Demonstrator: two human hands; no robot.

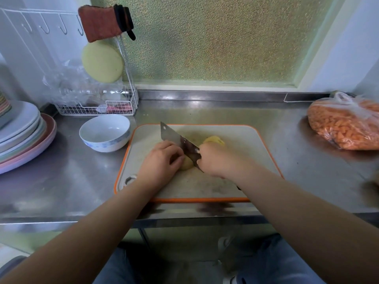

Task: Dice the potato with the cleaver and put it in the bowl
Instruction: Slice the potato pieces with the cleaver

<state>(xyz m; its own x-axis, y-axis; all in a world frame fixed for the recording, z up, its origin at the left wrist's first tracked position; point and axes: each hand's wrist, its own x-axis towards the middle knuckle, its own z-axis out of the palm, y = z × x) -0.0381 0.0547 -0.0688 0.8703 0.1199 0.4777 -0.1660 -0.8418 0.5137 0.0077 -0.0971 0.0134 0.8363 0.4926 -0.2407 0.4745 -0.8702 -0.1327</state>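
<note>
Dicing only just begun, judging by the pale yellow peeled potato piece on the white, orange-rimmed plastic cutting board at the near edge of the steel desk. Pinned under the curled fingers of the left hand, which presses down on it from above. Gripped in the right hand, fingers wrapped tight around a handle mostly hidden beneath them: one broad steel cleaver, blade angled down onto the piece between the two hands. Lying just beyond the right hand, apart from the blade: a second yellow potato chunk, uncut. No cubes visible anywhere yet, though whatever sits under the hands cannot be told.

Counted so far: two potato pieces, one cleaver, one board. Left to do, then, nearly everything: slicing both pieces, cross-cutting into dice, carrying the lot over.

Waiting further back and left, just off the board's corner: one white ceramic bowl with a blue pattern, holding nothing. Stacked beside it: pastel plates, too closely nested to count. Off right: one clear bag of orange pieces. Against the wall: one white wire rack.
</note>
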